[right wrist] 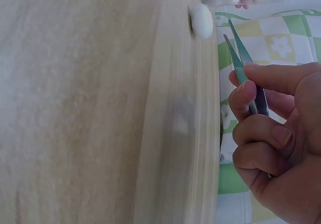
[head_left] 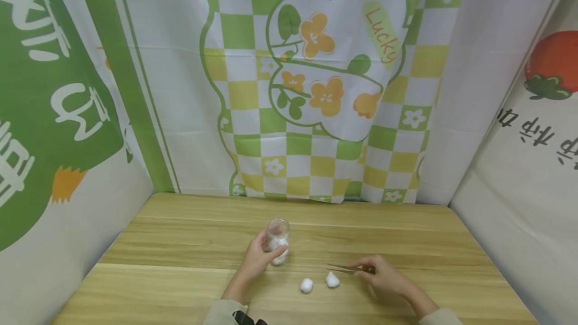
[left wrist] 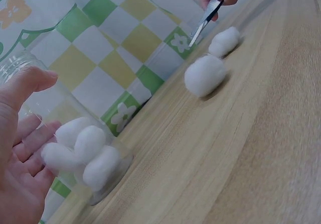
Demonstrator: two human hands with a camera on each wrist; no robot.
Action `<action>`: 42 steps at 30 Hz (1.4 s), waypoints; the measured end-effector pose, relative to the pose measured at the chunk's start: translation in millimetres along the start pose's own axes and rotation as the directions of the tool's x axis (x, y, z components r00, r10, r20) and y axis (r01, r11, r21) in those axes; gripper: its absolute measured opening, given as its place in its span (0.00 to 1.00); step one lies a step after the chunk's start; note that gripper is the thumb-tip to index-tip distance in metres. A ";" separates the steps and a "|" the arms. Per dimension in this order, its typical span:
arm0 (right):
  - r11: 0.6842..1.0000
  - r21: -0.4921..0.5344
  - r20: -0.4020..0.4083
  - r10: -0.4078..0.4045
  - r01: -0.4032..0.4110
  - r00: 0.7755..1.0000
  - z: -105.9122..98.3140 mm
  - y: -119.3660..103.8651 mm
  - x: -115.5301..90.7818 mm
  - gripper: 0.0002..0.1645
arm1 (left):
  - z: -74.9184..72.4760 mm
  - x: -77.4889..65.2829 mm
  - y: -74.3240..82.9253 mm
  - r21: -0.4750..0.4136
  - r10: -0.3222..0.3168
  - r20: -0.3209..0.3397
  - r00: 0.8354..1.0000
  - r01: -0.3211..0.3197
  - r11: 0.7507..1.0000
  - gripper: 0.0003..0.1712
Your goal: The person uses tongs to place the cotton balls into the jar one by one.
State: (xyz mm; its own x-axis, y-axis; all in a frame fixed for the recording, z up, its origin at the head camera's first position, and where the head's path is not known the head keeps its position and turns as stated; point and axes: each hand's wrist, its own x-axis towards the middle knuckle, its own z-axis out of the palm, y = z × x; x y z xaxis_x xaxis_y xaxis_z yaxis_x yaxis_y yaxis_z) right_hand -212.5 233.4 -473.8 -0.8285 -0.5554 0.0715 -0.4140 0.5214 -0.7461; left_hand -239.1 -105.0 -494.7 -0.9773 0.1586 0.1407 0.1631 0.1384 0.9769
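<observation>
My left hand (head_left: 257,260) holds a clear glass jar (head_left: 279,228) upright on the table, thumb on the near side and fingers behind it. Several white cotton balls (left wrist: 90,146) lie in the jar's lower part. In my right hand (head_left: 381,276) is a pair of metal tweezers (right wrist: 239,58), pinched between thumb and fingers, its tips a little apart with nothing between them. The tips point left, just above and beyond the nearer of two loose cotton balls. That one (head_left: 332,280) has a pointed top; a rounder cotton ball (head_left: 306,285) sits to its left, toward the jar.
The wooden table (head_left: 189,239) runs back to a hanging cloth (head_left: 298,164) with green and yellow checks. Printed cloths also hang at the left (head_left: 45,89) and right (head_left: 524,189). A dark watch (head_left: 244,318) shows at my left sleeve.
</observation>
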 end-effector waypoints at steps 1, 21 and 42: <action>1.000 0.004 0.008 0.003 -0.003 1.000 -0.6 -0.2 -0.4 0.19 | 0.0 0.1 -0.1 0.000 0.001 0.000 1.000 -0.001 1.000 0.41; 0.998 0.023 0.065 -0.056 0.054 0.996 -3.0 9.4 -5.0 0.18 | -0.2 0.1 0.4 0.003 0.004 -0.011 1.000 -0.004 1.000 0.39; 0.996 -0.054 0.076 -0.062 0.066 0.995 3.7 6.1 -2.4 0.16 | 0.3 -0.1 -0.2 -0.008 0.000 -0.001 1.000 0.000 1.000 0.40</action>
State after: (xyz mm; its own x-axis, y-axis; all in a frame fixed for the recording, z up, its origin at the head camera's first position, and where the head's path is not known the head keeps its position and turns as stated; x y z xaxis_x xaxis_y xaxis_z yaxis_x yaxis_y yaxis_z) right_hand -211.7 235.4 -481.0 -0.7702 -0.6344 0.0665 -0.4875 0.5181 -0.7028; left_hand -239.0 -104.8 -494.9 -0.9774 0.1580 0.1406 0.1618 0.1308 0.9781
